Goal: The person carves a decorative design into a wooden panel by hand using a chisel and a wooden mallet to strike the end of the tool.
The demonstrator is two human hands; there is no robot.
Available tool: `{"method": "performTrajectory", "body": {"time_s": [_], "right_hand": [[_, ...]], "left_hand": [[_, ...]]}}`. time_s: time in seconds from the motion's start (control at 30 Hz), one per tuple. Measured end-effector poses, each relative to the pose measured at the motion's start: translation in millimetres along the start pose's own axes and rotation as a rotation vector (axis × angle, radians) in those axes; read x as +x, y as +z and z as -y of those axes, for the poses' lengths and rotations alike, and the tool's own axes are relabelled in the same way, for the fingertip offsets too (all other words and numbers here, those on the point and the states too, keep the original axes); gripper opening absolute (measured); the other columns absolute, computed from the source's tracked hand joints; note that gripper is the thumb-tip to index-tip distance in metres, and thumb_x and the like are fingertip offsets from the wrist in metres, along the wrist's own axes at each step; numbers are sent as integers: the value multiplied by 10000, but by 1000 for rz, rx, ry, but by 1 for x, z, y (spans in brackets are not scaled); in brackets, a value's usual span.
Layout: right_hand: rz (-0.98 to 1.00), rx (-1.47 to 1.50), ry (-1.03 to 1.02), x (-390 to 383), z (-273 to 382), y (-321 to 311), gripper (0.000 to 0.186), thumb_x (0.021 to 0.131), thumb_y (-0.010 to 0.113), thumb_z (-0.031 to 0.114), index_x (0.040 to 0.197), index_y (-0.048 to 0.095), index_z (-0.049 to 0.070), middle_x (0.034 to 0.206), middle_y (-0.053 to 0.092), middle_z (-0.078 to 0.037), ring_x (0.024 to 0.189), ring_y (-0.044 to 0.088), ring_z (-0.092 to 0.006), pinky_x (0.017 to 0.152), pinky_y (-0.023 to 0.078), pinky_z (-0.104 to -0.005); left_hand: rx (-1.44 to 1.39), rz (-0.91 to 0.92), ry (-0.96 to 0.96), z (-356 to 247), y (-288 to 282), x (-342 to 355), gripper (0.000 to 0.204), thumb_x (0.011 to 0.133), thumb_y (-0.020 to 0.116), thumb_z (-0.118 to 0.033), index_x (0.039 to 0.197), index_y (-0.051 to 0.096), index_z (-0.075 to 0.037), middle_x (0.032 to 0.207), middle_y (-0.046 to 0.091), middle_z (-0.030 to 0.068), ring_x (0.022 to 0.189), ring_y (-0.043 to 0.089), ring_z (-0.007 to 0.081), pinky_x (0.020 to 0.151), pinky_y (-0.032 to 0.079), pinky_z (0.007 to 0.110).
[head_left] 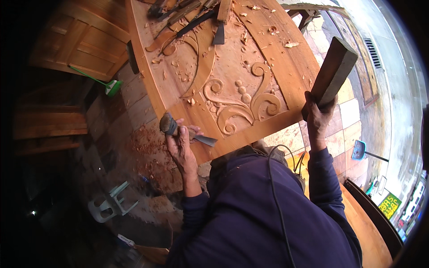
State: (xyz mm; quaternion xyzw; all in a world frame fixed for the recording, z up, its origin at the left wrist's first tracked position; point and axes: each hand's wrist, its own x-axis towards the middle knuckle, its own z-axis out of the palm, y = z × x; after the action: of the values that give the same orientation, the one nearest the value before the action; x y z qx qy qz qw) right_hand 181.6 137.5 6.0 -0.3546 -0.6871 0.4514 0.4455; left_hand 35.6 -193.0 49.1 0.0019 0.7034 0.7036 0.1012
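Observation:
My left hand grips a chisel by its worn handle, with the flat metal blade resting on the near edge of a large wooden panel. The panel carries a carved scroll-and-leaf relief in a sunken field. My right hand holds a rectangular wooden mallet block raised above the panel's right edge, apart from the chisel. Wood chips lie scattered over the carving.
Several chisels and tools lie at the far end of the panel. A green brush and wooden doors are on the left. Shavings cover the tiled floor. A white plastic stool lies below. A cable runs down my chest.

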Motion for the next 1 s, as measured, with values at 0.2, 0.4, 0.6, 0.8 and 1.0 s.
{"method": "performTrajectory", "body": {"time_s": [0.2,0.4,0.6,0.8,1.0], "right_hand": [[-59,-14,137,-4,-1,1,633,868,881,122,1381,519,39,1185,593,-39,1043,574,-136,897,495,-291],[-293,-152,-37,-13,7,16,575,876,886,154,1331,558,26,1172,617,-41,1029,579,-144,910,492,-304],[-224,-60,184,-36,31,-5,442,891,880,223,1212,659,14,1053,693,-50,912,644,-138,869,516,-292],[-325,-24,292,-121,44,-53,394,894,859,90,1221,646,45,1021,695,-29,885,639,-116,785,516,-270],[-389,-46,541,-232,26,-106,405,911,845,165,1241,643,45,1071,677,-20,956,625,-120,849,507,-296]], "left_hand": [[-54,157,3,1,-9,43,382,1123,555,-326,1263,573,28,941,695,129,831,688,191,768,604,328],[18,472,-8,-7,15,86,417,1101,586,-413,1252,589,-24,838,656,67,669,636,135,582,526,253],[100,728,-5,-34,56,101,505,1068,622,-505,1312,599,-64,729,556,-6,539,507,59,480,390,191],[49,805,35,-35,56,102,328,1064,663,-352,1192,607,-55,702,576,-11,572,527,71,499,402,216],[48,874,14,-37,75,101,323,1078,622,-387,1196,592,-87,736,588,12,564,557,93,489,424,220]]}}
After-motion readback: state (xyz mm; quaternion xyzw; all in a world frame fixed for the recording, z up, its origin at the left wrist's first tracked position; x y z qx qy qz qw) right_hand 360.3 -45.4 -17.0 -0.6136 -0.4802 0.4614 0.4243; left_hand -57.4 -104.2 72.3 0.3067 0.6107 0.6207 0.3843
